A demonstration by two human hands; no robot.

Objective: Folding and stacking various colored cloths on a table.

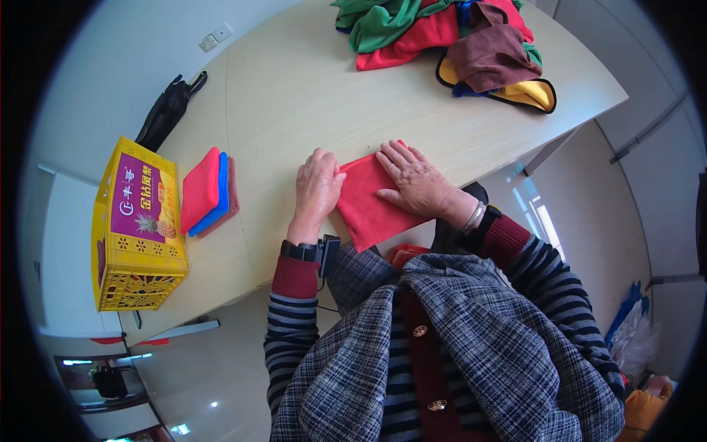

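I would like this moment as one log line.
right hand: open on red cloth | left hand: curled at its left edge | table left: folded cloths, yellow crate | far side: cloth heap

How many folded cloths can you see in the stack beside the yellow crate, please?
3: a red cloth on top, a blue cloth beneath, a brown cloth lowest; more may be hidden.

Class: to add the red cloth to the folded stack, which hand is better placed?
Probably the left hand: curled at the left edge of the red cloth, it is nearer the folded stack beside the yellow crate. The right hand lies flat on the cloth, farther from that stack.
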